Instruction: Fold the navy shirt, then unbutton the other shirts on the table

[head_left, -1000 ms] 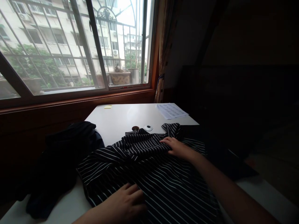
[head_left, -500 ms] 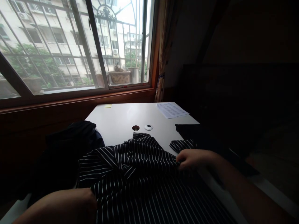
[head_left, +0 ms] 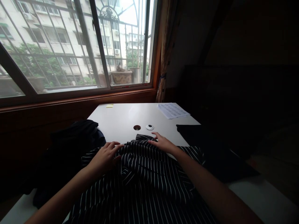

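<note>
A dark garment with thin white stripes (head_left: pixel 149 174), with what looks like a collar at its far end, lies rumpled across the near part of the white table (head_left: pixel 121 118). My left hand (head_left: pixel 108 154) rests on the cloth at its upper left, fingers apart and stretched forward. At the far end, beside the collar, is my right hand (head_left: pixel 161 143), thumb and fingers spread over the fabric. Neither hand grips the cloth. The garment's near edge runs out of the picture.
A heap of dark clothing (head_left: pixel 74 146) sits on the left, and another dark cloth (head_left: pixel 210 149) lies on the right. Printed papers (head_left: pixel 173 110), a yellow note (head_left: pixel 109 105), a round hole (head_left: pixel 137 127) and its white cover (head_left: pixel 149 127) are farther back, below the window (head_left: pixel 126 46).
Both hands have let go of the striped garment's sides. They moved inward and forward to its far end, and their fingers opened. The cloth lies shifted, with its right sleeve more spread.
</note>
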`<state>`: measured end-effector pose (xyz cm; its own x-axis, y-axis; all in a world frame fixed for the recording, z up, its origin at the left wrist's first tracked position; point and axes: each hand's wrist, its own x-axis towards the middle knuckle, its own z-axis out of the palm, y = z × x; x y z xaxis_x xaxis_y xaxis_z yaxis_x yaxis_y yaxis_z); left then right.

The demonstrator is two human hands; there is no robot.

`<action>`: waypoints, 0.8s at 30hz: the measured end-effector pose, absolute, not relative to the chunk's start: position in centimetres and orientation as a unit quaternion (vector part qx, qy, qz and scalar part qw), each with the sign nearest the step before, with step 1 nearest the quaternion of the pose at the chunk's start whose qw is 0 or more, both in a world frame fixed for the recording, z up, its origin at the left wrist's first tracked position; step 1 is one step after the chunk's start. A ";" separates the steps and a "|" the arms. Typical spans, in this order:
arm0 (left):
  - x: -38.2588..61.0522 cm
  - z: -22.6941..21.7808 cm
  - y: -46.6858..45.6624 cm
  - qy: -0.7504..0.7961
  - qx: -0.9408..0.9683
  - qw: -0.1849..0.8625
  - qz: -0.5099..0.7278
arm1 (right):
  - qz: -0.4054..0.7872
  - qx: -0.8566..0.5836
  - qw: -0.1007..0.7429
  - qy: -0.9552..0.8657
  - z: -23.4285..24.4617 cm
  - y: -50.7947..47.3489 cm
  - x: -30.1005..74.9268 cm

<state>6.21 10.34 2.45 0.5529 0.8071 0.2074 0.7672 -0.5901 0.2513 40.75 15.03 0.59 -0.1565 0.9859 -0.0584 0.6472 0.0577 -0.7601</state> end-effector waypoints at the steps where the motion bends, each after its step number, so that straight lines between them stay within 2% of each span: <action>1: 6.3 2.1 10.9 0.450 0.881 0.061 0.130 | 0.348 -0.590 0.270 -0.676 0.2 15.5 40.2; 4: 5.7 1.3 11.9 0.457 0.882 0.075 0.085 | 0.360 -0.573 0.316 -0.665 -0.5 16.9 39.2; 9: 3.4 0.2 12.2 0.461 0.874 0.129 0.082 | 0.349 -0.558 0.410 -0.632 -0.2 18.4 40.5; 13: 2.4 0.0 12.1 0.465 0.874 0.099 0.097 | 0.348 -0.538 0.463 -0.613 0.5 19.1 42.1; 16: 2.6 0.1 12.0 0.463 0.876 0.071 0.114 | 0.351 -0.528 0.467 -0.616 0.6 19.3 42.2; 24: 3.8 -0.2 12.4 0.441 0.890 0.084 0.083 | 0.334 -0.492 0.420 -0.686 -0.1 18.8 41.0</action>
